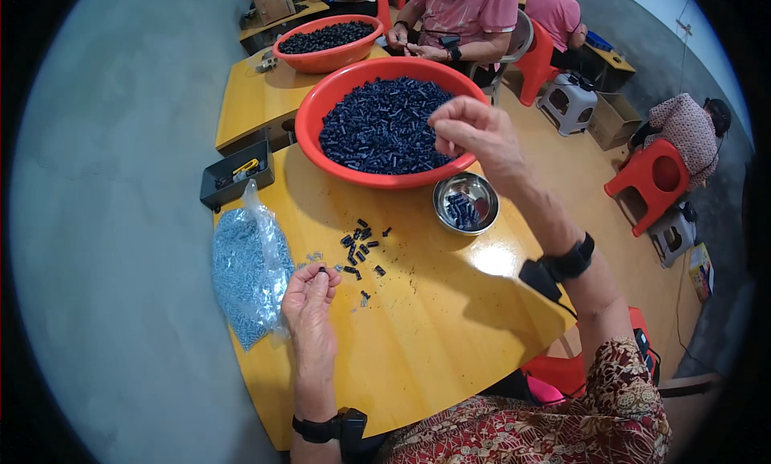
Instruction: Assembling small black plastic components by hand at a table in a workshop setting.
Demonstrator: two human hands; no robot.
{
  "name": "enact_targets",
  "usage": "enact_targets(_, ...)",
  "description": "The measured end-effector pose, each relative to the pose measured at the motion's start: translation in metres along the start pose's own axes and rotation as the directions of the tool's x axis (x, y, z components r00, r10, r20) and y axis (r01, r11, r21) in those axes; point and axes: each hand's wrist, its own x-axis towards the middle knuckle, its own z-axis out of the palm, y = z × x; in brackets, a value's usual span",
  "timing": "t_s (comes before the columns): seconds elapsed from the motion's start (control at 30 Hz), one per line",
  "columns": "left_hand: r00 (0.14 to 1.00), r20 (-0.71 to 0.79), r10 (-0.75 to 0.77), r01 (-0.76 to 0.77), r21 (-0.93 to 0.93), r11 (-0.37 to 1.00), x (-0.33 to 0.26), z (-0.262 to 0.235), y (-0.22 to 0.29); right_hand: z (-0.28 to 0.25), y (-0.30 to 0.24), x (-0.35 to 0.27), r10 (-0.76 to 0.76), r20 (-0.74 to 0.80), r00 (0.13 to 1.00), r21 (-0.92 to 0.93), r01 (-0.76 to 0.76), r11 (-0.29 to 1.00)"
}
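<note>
My left hand (309, 299) rests on the yellow table (434, 327) and pinches a small black piece (322, 269) between its fingertips. Just to its right lie several small black pieces (360, 243) and a few tiny pale bits (313, 257). My right hand (475, 134) is raised over the near rim of a big red basin (309, 122) full of small black pieces (377, 126); its fingers are curled together, and I cannot tell whether they hold anything. A small steel bowl (482, 189) with a few black pieces sits under that wrist.
A clear plastic bag of pale blue-grey bits (245, 271) lies at the table's left edge. A black tray (233, 175) sits beyond it. A second red basin (329, 40) stands on the far table, where other people sit working. Red stools (654, 179) stand at right.
</note>
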Motion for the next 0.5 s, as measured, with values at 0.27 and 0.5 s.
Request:
enact_targets(0.27, 0.985, -0.118, 0.125, -0.111, 0.118, 0.987, 0.008, -0.01, -0.01, -0.015, -0.003, 0.055, -0.073, 0.262, 0.962, -0.71, 0.244, 0.661)
enact_targets(0.5, 0.977, -0.161, 0.138, -0.12, 0.117, 0.986, 0.016, -0.022, -0.02, -0.014, 0.032, 0.087, -0.015, 0.418, 0.908, -0.831, 0.389, 0.398)
